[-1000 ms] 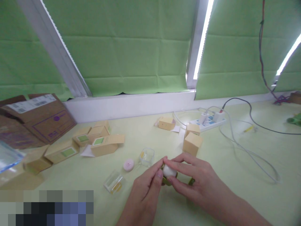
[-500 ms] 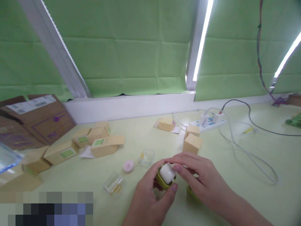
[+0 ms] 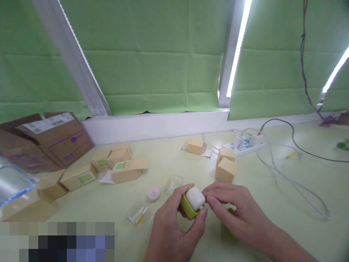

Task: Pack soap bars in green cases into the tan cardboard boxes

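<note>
My left hand is closed around a yellow-green shell, with the thumb along its near edge. A rounded white block sits in the shell and stands up out of its opening. My right hand is just right of the block, thumb and fingertips drawn together at its edge. Whether anything small is between those fingertips is hidden. Under the right palm a second yellow-green piece partly shows on the table. Left of my hands lie a pink round disc and two clear plastic boxes, one tipped over.
Several tan cartons, one with its flap open, lie at the left, before a brown cardboard box. Two more tan cartons stand beyond my right hand. A white power strip with cables lies at the back right.
My right fingers have drawn back from over the shell's rim to the block's right side. The shell has turned slightly in my left hand, and the whole view has shifted a little.
</note>
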`<state>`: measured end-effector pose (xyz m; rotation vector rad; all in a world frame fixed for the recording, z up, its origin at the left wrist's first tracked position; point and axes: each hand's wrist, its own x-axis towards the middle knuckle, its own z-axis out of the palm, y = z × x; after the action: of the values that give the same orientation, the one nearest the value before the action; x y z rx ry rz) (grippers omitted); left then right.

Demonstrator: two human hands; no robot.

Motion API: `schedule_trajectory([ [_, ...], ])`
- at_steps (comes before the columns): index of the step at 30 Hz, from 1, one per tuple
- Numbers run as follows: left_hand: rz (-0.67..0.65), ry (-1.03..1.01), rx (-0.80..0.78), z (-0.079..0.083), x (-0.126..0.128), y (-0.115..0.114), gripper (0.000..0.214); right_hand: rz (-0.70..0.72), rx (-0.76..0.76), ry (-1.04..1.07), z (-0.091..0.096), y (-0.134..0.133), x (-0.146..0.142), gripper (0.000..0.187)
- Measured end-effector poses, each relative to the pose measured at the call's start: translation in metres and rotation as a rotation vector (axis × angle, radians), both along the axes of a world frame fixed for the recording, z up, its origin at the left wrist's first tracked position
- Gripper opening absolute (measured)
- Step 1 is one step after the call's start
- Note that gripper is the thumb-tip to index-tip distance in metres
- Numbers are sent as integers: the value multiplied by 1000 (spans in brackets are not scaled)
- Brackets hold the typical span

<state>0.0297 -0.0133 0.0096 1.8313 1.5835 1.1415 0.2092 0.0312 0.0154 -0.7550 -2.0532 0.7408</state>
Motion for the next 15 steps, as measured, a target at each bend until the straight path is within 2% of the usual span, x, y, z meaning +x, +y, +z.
schedule_trajectory([
  [3, 29, -12, 48, 3, 2, -5, 33, -138, -134, 59, -2, 13, -3, 29],
  [5, -15, -18, 97, -1, 2, -7, 36, -194, -193, -5, -6, 24, -8, 30],
  [8, -252, 68, 154, -11, -2, -9, 52, -175, -175, -214, -12, 39, -23, 31],
  [10, -433, 186, 175, -16, -3, -8, 46, -145, -148, -266, -14, 45, -36, 42],
  [11, -469, 232, 175, -18, -3, -7, 39, -137, -127, -287, -14, 46, -43, 49],
  [13, -472, 269, 153, -19, -2, -7, 33, -127, -89, -324, -14, 48, -56, 60],
  [15, -389, 221, 138, -19, -1, -9, 35, -128, -75, -342, -12, 50, -65, 51],
])
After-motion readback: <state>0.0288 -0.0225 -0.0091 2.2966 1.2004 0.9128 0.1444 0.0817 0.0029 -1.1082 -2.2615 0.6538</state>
